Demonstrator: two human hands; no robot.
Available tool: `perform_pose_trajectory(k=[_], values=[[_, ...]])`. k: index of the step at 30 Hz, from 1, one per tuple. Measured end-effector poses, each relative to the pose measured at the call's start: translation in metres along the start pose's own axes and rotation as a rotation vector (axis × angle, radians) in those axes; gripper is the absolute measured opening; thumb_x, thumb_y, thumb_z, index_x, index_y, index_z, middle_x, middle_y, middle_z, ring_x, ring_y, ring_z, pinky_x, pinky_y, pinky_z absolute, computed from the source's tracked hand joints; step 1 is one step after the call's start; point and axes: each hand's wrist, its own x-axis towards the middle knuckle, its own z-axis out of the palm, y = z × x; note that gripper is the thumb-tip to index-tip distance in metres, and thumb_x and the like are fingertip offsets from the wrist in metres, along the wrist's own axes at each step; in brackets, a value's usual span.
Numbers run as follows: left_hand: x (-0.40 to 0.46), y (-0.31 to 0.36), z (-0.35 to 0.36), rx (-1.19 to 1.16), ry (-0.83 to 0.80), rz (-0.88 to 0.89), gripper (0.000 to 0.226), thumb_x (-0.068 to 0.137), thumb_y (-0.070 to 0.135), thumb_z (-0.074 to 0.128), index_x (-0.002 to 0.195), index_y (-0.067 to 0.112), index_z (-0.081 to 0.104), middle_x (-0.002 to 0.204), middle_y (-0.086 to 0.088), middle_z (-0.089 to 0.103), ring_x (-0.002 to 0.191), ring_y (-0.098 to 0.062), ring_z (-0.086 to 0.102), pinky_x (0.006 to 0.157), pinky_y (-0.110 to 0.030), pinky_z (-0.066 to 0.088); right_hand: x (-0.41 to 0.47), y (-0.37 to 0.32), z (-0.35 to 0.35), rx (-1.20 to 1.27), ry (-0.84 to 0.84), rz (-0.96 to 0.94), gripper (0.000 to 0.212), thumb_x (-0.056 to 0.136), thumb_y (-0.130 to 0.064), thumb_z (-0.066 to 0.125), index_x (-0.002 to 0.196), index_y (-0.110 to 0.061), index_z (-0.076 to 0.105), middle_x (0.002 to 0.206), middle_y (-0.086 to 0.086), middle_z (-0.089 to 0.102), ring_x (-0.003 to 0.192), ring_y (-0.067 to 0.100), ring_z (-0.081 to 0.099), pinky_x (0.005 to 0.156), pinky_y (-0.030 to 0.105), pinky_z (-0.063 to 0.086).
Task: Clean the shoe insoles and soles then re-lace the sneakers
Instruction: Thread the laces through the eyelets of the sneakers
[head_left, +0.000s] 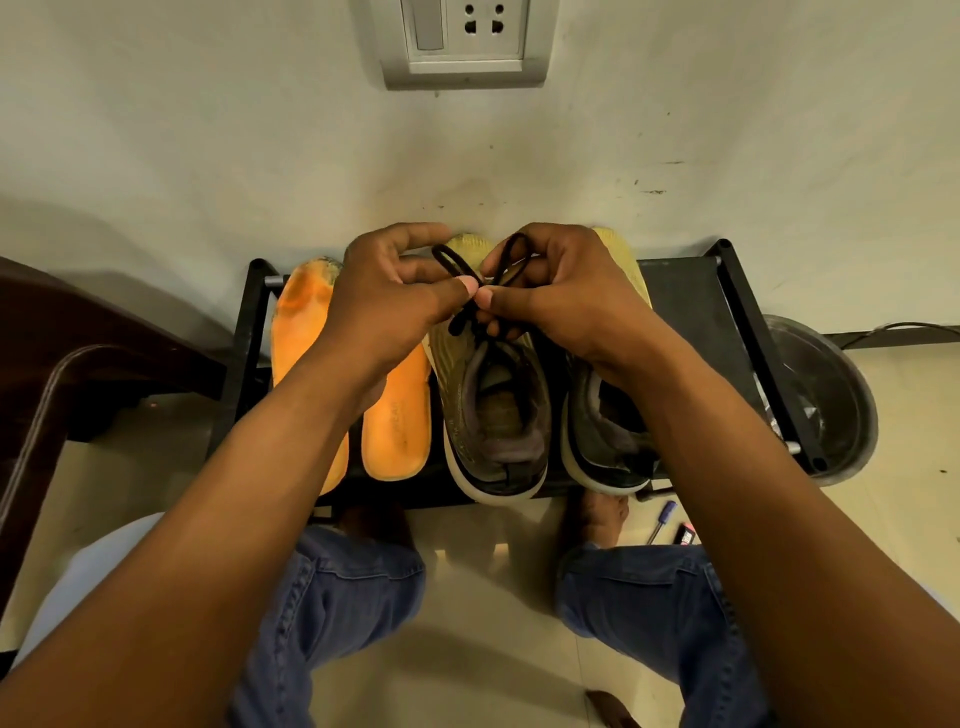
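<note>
Knees in blue jeans (332, 587) are sitting nearest the camera. Above them, the left hand (384, 306) and right hand (561, 296) are each pinching a loop of the black lace (462, 270) over the left sneaker (493, 415). Both sneakers are standing mid-rack (701, 301); the right sneaker (602, 431) is alongside. Two orange insoles (397, 421) are lying at the rack's left end.

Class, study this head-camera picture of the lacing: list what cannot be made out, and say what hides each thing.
- Right sneaker: its laces and tongue, behind the right hand.
- Left insole: its heel end, under the left forearm.
- Black lace: how it crosses, covered by both thumbs; the left hand hides the eyelets.
- Grey basin: its contents, too dark.
</note>
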Motion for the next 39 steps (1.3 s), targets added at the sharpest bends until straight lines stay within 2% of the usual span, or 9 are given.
perform_pose_trajectory(k=[4, 9, 13, 19, 24, 27, 30, 35, 39], values=[[-0.004, 0.003, -0.001, -0.044, -0.005, 0.032, 0.016, 0.089, 0.015, 0.077, 0.105, 0.011, 0.078, 0.08, -0.008, 0.075, 0.077, -0.02, 0.072, 0.074, -0.035, 0.061, -0.001, 0.001, 0.003, -0.003, 0.021, 0.009, 0.018, 0.088, -0.002, 0.074, 0.101, 0.008, 0.067, 0.082, 0.019, 0.075, 0.076, 0.034, 0.075, 0.073, 0.049, 0.061], [-0.008, 0.008, 0.0, -0.096, -0.018, -0.052, 0.016, 0.091, 0.025, 0.074, 0.09, 0.01, 0.08, 0.082, -0.014, 0.077, 0.074, -0.025, 0.074, 0.071, -0.036, 0.064, -0.001, 0.0, 0.004, 0.006, 0.05, 0.027, 0.02, 0.087, 0.0, 0.075, 0.098, 0.013, 0.066, 0.08, 0.022, 0.075, 0.074, 0.036, 0.074, 0.074, 0.055, 0.06], [-0.011, 0.009, -0.003, -0.095, -0.061, -0.13, 0.01, 0.085, 0.013, 0.079, 0.091, 0.005, 0.077, 0.086, -0.015, 0.077, 0.079, -0.026, 0.076, 0.069, -0.035, 0.064, -0.002, 0.0, 0.004, 0.015, 0.057, 0.028, 0.021, 0.086, -0.003, 0.076, 0.097, 0.013, 0.068, 0.08, 0.024, 0.074, 0.074, 0.036, 0.074, 0.072, 0.052, 0.059], [-0.01, 0.01, -0.006, -0.072, -0.092, -0.22, 0.025, 0.08, 0.013, 0.083, 0.1, 0.001, 0.074, 0.085, -0.018, 0.077, 0.071, -0.024, 0.075, 0.067, -0.034, 0.064, -0.001, 0.001, 0.003, -0.005, 0.078, 0.035, 0.02, 0.084, -0.005, 0.079, 0.096, 0.008, 0.071, 0.083, 0.023, 0.074, 0.077, 0.037, 0.074, 0.07, 0.048, 0.062], [-0.01, 0.01, -0.004, -0.102, -0.131, -0.22, 0.028, 0.081, 0.003, 0.08, 0.108, 0.001, 0.071, 0.087, -0.021, 0.076, 0.076, -0.026, 0.077, 0.066, -0.032, 0.063, -0.001, 0.001, 0.001, -0.012, 0.075, 0.021, 0.015, 0.085, -0.001, 0.077, 0.096, 0.008, 0.071, 0.083, 0.025, 0.073, 0.075, 0.036, 0.073, 0.069, 0.044, 0.062], [-0.011, 0.008, -0.003, -0.038, -0.144, -0.175, 0.026, 0.081, 0.004, 0.08, 0.107, 0.002, 0.073, 0.084, -0.019, 0.077, 0.074, -0.025, 0.077, 0.065, -0.031, 0.063, -0.001, 0.001, 0.0, -0.049, 0.071, 0.0, 0.015, 0.085, -0.001, 0.077, 0.098, 0.003, 0.072, 0.086, 0.02, 0.074, 0.077, 0.029, 0.074, 0.07, 0.039, 0.063], [-0.011, 0.006, -0.001, 0.071, -0.125, -0.111, 0.022, 0.08, 0.011, 0.083, 0.101, 0.005, 0.075, 0.077, -0.013, 0.077, 0.068, -0.024, 0.075, 0.065, -0.036, 0.064, -0.001, 0.001, -0.001, -0.028, 0.061, 0.017, 0.02, 0.085, 0.0, 0.077, 0.103, -0.002, 0.069, 0.085, 0.015, 0.075, 0.076, 0.021, 0.075, 0.068, 0.031, 0.063], [-0.008, 0.0, -0.001, 0.276, -0.03, 0.025, 0.012, 0.075, 0.032, 0.088, 0.078, 0.028, 0.077, 0.071, 0.002, 0.075, 0.065, -0.015, 0.072, 0.071, -0.042, 0.064, 0.001, 0.003, -0.004, -0.051, 0.042, 0.031, 0.021, 0.085, -0.003, 0.078, 0.105, -0.003, 0.07, 0.086, 0.012, 0.076, 0.079, 0.022, 0.076, 0.074, 0.036, 0.064], [-0.007, -0.003, 0.0, 0.411, -0.008, 0.112, 0.015, 0.077, 0.037, 0.086, 0.071, 0.034, 0.073, 0.073, 0.01, 0.073, 0.066, -0.003, 0.068, 0.07, -0.032, 0.058, 0.002, 0.004, -0.007, -0.131, 0.033, -0.019, 0.013, 0.085, -0.003, 0.078, 0.098, -0.002, 0.076, 0.086, 0.011, 0.077, 0.077, 0.02, 0.076, 0.074, 0.038, 0.064]])
